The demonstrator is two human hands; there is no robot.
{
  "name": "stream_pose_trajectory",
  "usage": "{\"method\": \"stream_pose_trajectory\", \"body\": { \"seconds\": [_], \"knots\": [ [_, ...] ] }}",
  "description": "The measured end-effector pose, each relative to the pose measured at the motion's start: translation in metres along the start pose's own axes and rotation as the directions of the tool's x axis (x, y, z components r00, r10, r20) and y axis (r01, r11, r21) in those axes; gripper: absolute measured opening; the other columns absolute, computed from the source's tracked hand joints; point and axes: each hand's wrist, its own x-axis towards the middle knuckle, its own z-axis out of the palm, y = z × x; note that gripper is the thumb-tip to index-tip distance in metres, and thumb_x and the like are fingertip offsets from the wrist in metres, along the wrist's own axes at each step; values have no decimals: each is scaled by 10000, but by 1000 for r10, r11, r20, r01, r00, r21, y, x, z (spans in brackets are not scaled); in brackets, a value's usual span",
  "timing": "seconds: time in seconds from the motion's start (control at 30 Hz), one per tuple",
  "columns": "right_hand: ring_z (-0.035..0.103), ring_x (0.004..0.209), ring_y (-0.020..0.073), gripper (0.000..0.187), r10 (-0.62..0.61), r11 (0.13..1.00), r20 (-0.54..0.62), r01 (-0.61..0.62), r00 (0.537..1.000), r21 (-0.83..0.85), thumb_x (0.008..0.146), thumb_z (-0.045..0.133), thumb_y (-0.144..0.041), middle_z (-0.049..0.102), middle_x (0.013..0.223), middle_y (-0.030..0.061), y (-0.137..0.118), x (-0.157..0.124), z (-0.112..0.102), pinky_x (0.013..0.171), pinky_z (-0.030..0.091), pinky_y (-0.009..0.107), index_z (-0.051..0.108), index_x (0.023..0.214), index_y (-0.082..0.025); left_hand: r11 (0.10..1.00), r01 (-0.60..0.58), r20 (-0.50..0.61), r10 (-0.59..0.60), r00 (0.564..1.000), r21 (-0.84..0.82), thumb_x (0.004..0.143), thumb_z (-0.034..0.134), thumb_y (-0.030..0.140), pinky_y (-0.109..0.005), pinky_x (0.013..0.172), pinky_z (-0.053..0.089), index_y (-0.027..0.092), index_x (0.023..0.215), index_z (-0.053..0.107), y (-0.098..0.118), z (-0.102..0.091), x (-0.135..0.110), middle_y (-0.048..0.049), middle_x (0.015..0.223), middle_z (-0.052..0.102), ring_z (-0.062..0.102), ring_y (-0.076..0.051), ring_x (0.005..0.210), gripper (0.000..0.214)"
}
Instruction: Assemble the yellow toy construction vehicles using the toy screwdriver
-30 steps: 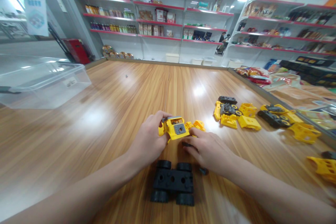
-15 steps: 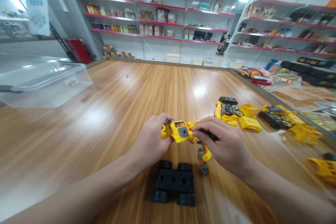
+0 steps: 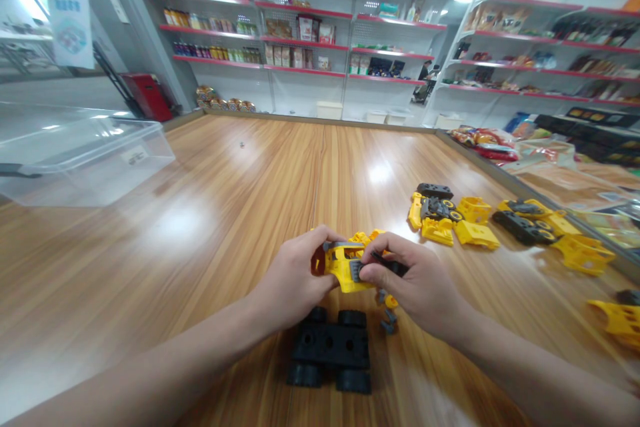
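Gripped between the thumb and fingers of my left hand (image 3: 300, 273) is a yellow toy truck cab (image 3: 345, 279) with a grey panel on its side. My right hand (image 3: 413, 280) pinches a black-handled screwdriver (image 3: 395, 265), its front end hidden by the fingers at that grey panel. Other yellow parts (image 3: 367, 237) show just behind the cab; whether they are joined to it I cannot tell. Below the hands lies a black four-wheeled chassis (image 3: 330, 345). Small grey pieces (image 3: 387, 325) rest on the table to its right, partly under my right hand.
Yellow and black toy vehicle parts (image 3: 437, 210) are grouped on the right of the wooden table (image 3: 250, 193), with another yellow piece (image 3: 615, 320) at the right edge. A clear plastic bin (image 3: 100, 167) stands at the left. Stocked shelves (image 3: 305, 40) line the back.
My left hand has shifted slightly right and down with the cab, which has turned. My right hand has brought the screwdriver from the cab's right end onto the grey panel.
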Motion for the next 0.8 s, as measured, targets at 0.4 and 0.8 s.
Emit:
{"method": "stream_pose_trajectory", "body": {
  "seconds": [0.4,0.8],
  "knots": [
    [549,668,111,89,-289,942,-107,263,951,-210,882,587,-157,580,785,-19,-2,-9,-9,599,424,258,561,947,-213,901,146,104,-113,988,-409,780,724,243,-333,804,515,186,992,587,3,2,5,-45,963,708,671,-195,883,258],
    [575,674,132,123,-421,880,-77,386,904,-278,815,633,-82,633,785,17,-10,-4,-15,595,446,278,637,894,-176,945,101,49,-90,995,-311,791,658,158,-328,783,525,199,1015,594,-3,1,2,-28,929,681,661,-183,864,237]
  ]
}}
